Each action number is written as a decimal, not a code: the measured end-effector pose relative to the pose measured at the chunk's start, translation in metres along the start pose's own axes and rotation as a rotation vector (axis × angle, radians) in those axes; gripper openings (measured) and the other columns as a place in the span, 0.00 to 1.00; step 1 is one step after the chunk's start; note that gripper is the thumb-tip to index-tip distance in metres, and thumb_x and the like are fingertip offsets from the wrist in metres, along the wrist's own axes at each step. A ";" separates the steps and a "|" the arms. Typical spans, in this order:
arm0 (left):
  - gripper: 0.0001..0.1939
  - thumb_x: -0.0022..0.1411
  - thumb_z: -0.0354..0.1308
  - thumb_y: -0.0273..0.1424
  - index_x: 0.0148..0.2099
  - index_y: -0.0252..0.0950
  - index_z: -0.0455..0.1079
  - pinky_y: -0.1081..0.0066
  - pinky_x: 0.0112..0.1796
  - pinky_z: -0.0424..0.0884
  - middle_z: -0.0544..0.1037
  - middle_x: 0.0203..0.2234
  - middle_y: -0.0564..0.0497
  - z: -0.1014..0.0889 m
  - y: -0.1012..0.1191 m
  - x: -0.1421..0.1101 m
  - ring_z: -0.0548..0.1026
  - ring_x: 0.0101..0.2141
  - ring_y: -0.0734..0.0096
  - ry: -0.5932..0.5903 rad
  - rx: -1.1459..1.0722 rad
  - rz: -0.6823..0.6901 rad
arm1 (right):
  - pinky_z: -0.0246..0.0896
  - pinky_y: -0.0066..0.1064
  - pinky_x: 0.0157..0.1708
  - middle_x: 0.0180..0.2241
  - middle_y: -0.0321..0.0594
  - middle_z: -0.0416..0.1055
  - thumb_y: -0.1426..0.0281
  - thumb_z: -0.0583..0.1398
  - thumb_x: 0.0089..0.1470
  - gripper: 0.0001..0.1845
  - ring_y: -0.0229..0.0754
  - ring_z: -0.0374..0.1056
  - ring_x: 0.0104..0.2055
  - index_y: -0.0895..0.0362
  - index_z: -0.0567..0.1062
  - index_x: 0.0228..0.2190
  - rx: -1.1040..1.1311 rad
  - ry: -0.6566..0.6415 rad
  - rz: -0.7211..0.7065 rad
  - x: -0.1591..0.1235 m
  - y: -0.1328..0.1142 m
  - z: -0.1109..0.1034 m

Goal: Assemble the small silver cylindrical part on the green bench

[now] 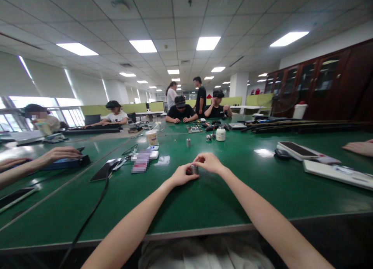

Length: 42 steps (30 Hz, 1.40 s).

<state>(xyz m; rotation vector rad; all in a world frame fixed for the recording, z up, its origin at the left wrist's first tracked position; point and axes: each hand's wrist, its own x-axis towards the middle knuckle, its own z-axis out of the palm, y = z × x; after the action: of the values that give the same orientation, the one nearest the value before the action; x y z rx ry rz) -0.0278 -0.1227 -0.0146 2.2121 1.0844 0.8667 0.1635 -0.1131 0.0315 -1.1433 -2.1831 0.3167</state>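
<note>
A small grey metal cylinder (195, 170) stands on the green table between my two hands. My left hand (181, 176) is closed around its left side, with the thumb along the near side low down. From above and the right, my right hand (209, 163) has its bent fingers closed at the cylinder's top edge. Whether a smaller part sits between those fingertips I cannot make out. Farther off, straight ahead, a similar metal cylinder (188, 142) stands upright by itself.
Ahead are a white jar (220, 134), a paper cup (151, 137) and a circuit board (195, 129). A black cable (97, 207) crosses the table at left. White devices (338, 174) lie at right. Other people's hands (60, 155) rest at both sides.
</note>
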 end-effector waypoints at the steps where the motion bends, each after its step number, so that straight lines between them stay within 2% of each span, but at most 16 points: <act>1: 0.28 0.52 0.64 0.41 0.53 0.33 0.69 0.68 0.37 0.70 0.78 0.36 0.48 0.000 0.000 0.000 0.74 0.34 0.66 0.001 -0.001 0.001 | 0.50 0.26 0.25 0.25 0.37 0.74 0.57 0.62 0.51 0.14 0.36 0.64 0.26 0.54 0.80 0.32 -0.012 0.006 0.004 0.000 -0.001 0.000; 8: 0.27 0.52 0.64 0.42 0.52 0.33 0.69 0.68 0.37 0.70 0.78 0.36 0.48 0.001 -0.003 0.001 0.74 0.33 0.67 0.005 0.008 -0.005 | 0.49 0.27 0.24 0.25 0.37 0.74 0.55 0.61 0.51 0.15 0.36 0.63 0.26 0.53 0.80 0.30 -0.045 0.039 0.004 -0.001 -0.005 0.006; 15: 0.25 0.52 0.63 0.43 0.49 0.34 0.70 0.69 0.38 0.70 0.78 0.37 0.48 0.001 -0.003 0.000 0.74 0.34 0.66 0.011 0.024 0.003 | 0.49 0.26 0.22 0.21 0.38 0.71 0.49 0.59 0.50 0.25 0.35 0.61 0.23 0.59 0.78 0.23 0.056 -0.003 0.054 0.002 0.007 -0.001; 17: 0.25 0.52 0.64 0.43 0.49 0.34 0.70 0.69 0.38 0.70 0.78 0.38 0.48 0.001 -0.003 0.000 0.74 0.35 0.66 0.009 0.014 0.001 | 0.48 0.25 0.22 0.20 0.37 0.70 0.51 0.60 0.50 0.23 0.34 0.60 0.22 0.59 0.79 0.25 0.076 0.002 0.047 0.003 0.009 -0.004; 19: 0.25 0.52 0.64 0.43 0.49 0.34 0.70 0.69 0.38 0.70 0.78 0.37 0.48 0.002 -0.004 0.001 0.74 0.35 0.66 0.009 0.011 -0.001 | 0.50 0.24 0.22 0.22 0.36 0.70 0.55 0.62 0.48 0.19 0.34 0.60 0.23 0.59 0.80 0.32 0.120 -0.012 0.021 0.003 0.009 -0.005; 22: 0.25 0.52 0.63 0.43 0.49 0.33 0.70 0.69 0.38 0.70 0.78 0.37 0.47 0.002 -0.004 0.001 0.75 0.35 0.66 0.009 0.016 0.007 | 0.53 0.24 0.24 0.24 0.36 0.71 0.62 0.63 0.47 0.19 0.34 0.61 0.24 0.58 0.80 0.40 0.195 -0.100 -0.018 0.002 0.007 -0.004; 24: 0.26 0.52 0.63 0.43 0.50 0.33 0.70 0.69 0.38 0.70 0.78 0.37 0.47 0.001 -0.004 0.001 0.75 0.35 0.65 0.009 0.017 0.009 | 0.51 0.24 0.23 0.22 0.35 0.71 0.63 0.62 0.47 0.18 0.33 0.60 0.23 0.57 0.80 0.41 0.210 -0.149 -0.022 0.002 0.006 -0.004; 28: 0.26 0.52 0.63 0.43 0.50 0.33 0.70 0.69 0.38 0.69 0.78 0.37 0.48 0.001 -0.003 0.001 0.74 0.35 0.66 0.011 0.022 0.010 | 0.49 0.24 0.21 0.21 0.35 0.72 0.61 0.61 0.49 0.18 0.33 0.59 0.22 0.57 0.81 0.39 0.211 -0.163 -0.023 0.002 0.008 -0.003; 32: 0.25 0.52 0.63 0.43 0.49 0.33 0.70 0.70 0.37 0.69 0.78 0.36 0.48 0.000 -0.003 0.000 0.74 0.34 0.67 0.013 0.030 0.015 | 0.54 0.25 0.23 0.25 0.39 0.75 0.57 0.62 0.48 0.19 0.35 0.64 0.25 0.59 0.81 0.34 0.192 -0.118 -0.026 0.003 0.012 -0.001; 35: 0.26 0.52 0.63 0.43 0.50 0.34 0.70 0.70 0.36 0.69 0.78 0.36 0.49 0.000 -0.001 0.000 0.74 0.34 0.67 0.010 0.026 0.003 | 0.55 0.25 0.24 0.26 0.39 0.75 0.55 0.64 0.46 0.18 0.36 0.66 0.26 0.59 0.79 0.30 0.121 -0.036 -0.002 0.002 0.012 0.002; 39: 0.28 0.52 0.64 0.42 0.52 0.33 0.69 0.69 0.37 0.70 0.78 0.35 0.49 0.000 0.002 0.000 0.74 0.34 0.67 0.007 0.033 -0.017 | 0.53 0.25 0.24 0.24 0.35 0.73 0.56 0.65 0.46 0.18 0.35 0.65 0.25 0.56 0.78 0.34 0.030 0.065 0.043 0.000 0.003 0.007; 42: 0.26 0.52 0.64 0.43 0.49 0.32 0.70 0.69 0.36 0.70 0.78 0.34 0.48 0.000 0.003 0.000 0.75 0.33 0.66 0.018 0.050 -0.029 | 0.52 0.25 0.24 0.24 0.33 0.72 0.55 0.63 0.48 0.17 0.35 0.65 0.25 0.52 0.79 0.36 -0.004 0.101 0.052 -0.001 -0.005 0.011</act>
<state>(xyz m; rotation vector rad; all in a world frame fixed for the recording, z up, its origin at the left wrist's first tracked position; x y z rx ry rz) -0.0265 -0.1245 -0.0131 2.2276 1.1560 0.8575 0.1542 -0.1161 0.0250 -1.1944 -2.0695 0.2713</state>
